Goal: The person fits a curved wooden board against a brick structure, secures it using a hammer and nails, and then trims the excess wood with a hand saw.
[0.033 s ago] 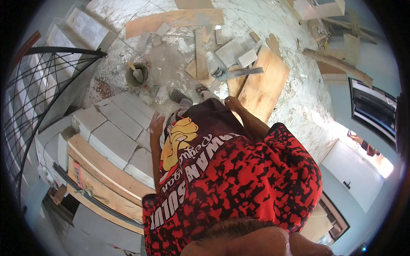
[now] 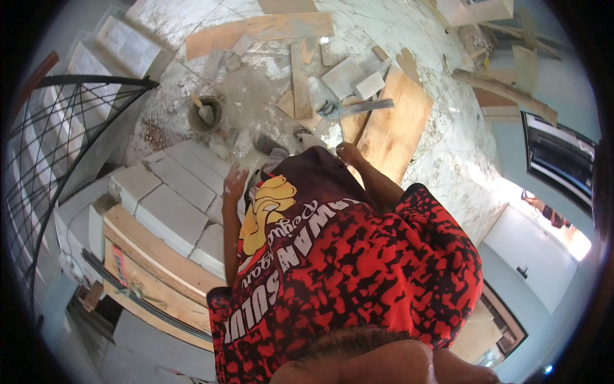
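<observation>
My left hand (image 2: 235, 182) hangs at my left side, its fingers loosely stretched and apart, holding nothing that shows. It is nearest to a low structure of white blocks (image 2: 171, 214). By my right thigh, my right hand (image 2: 347, 153) is closed with curled fingers; whatever it may hold is hidden. Ahead of it on the floor lies a wide plywood board (image 2: 400, 121). A handsaw (image 2: 368, 108) with a blue-grey handle rests across that board. To the front left stands a bucket (image 2: 203, 124), a trowel (image 2: 205, 112) with a wooden handle in it.
Offcut blocks (image 2: 342, 78) and a narrow plank (image 2: 300, 80) lie on the dusty floor ahead. A long board (image 2: 259, 33) lies farther off. White steps (image 2: 128, 46) and a black metal railing (image 2: 77, 137) rise at left. Timber (image 2: 508, 96) leans at right.
</observation>
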Demonstrator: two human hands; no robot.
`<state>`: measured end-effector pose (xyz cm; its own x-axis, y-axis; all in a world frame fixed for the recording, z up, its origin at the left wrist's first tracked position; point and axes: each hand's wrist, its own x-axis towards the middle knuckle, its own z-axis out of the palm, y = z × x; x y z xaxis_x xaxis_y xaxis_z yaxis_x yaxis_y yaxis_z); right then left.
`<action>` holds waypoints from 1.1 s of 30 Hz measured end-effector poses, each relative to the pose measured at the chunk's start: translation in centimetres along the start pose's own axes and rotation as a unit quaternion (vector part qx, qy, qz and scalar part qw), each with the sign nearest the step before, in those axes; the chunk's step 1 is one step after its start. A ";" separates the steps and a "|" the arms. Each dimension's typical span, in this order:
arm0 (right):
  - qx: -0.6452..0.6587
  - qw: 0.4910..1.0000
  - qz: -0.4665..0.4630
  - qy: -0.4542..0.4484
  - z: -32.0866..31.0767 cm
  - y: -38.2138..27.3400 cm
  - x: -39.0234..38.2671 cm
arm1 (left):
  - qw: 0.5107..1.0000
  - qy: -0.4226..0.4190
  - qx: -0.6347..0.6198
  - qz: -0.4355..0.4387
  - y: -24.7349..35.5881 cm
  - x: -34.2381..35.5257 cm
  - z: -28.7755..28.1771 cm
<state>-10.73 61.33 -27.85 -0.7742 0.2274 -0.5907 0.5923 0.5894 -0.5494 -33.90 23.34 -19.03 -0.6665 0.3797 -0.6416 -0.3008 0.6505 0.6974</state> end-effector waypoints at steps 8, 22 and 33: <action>0.074 0.985 0.155 0.029 0.5 -3.3 -0.8 | 0.988 0.078 0.128 0.037 -0.9 9.0 -10.5; 0.144 0.971 0.178 -0.070 -7.8 -4.6 28.5 | 0.951 0.070 0.301 -0.023 -15.7 -2.7 0.8; 0.671 0.683 0.284 0.042 1.6 3.5 74.8 | 0.888 0.072 -0.084 -0.446 6.4 4.4 8.5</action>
<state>-66.18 79.16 -74.95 -0.3105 0.2003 -0.9292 0.4301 -0.8421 -0.3253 -32.99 34.75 -20.06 -0.1872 -0.3333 -0.9240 -0.8427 0.5379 -0.0233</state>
